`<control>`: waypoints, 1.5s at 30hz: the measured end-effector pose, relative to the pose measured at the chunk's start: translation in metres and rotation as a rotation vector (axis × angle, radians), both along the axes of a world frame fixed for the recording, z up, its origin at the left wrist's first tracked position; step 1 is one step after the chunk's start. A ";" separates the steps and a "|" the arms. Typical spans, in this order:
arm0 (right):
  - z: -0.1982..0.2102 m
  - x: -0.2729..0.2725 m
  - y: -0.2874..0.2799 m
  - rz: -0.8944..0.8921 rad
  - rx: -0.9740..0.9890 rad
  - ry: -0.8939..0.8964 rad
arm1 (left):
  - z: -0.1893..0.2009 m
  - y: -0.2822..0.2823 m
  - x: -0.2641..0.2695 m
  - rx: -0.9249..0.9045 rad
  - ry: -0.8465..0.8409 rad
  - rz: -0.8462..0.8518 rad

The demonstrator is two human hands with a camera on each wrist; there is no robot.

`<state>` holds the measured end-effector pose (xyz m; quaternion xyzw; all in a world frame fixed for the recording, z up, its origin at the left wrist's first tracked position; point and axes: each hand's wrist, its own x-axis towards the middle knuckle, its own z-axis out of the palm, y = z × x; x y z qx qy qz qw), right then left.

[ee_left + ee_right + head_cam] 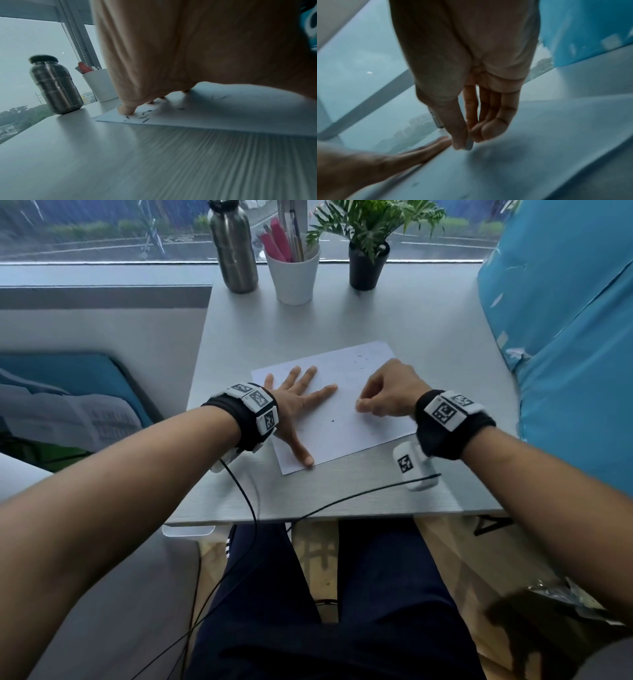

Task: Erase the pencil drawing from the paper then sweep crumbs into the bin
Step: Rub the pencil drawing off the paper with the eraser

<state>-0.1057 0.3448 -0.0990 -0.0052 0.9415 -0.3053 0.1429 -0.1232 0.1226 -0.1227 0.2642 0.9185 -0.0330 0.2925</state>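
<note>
A white sheet of paper (342,433) lies askew on the grey table (342,313). My left hand (308,412) lies flat on its left half with fingers spread and presses it down. My right hand (363,405) hovers over the sheet's right half. In the right wrist view its thumb and fingers (458,135) pinch a small grey eraser (469,145) whose tip touches the paper (505,169). Dark eraser crumbs (333,421) dot the sheet, with more near the far corner (359,357). In the left wrist view several crumbs (144,117) lie by my left fingertips (126,109).
A steel bottle (233,248), a white cup of pens (293,275) and a potted plant (368,265) stand along the table's far edge. A blue bag (565,354) presses against the right side. A dark, blurred container with a crinkled liner (548,628) sits low at the right.
</note>
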 end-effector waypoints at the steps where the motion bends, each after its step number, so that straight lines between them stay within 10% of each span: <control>1: -0.003 -0.001 0.008 -0.013 -0.010 -0.032 | -0.002 -0.002 0.000 0.013 0.007 -0.006; 11: -0.011 -0.003 0.014 -0.050 -0.062 -0.056 | 0.011 -0.023 0.010 -0.058 0.235 0.122; 19: -0.013 -0.006 0.016 -0.027 -0.006 -0.029 | -0.005 0.028 0.084 0.197 0.034 -0.410; 27: -0.012 -0.006 0.015 -0.016 0.001 -0.043 | 0.004 -0.022 0.023 -0.019 0.097 0.091; 34: -0.011 -0.007 0.015 -0.008 0.002 -0.051 | 0.001 0.023 0.059 0.110 0.011 -0.243; 45: -0.008 -0.005 0.014 -0.031 -0.020 -0.075 | -0.007 -0.044 0.015 0.088 0.095 0.252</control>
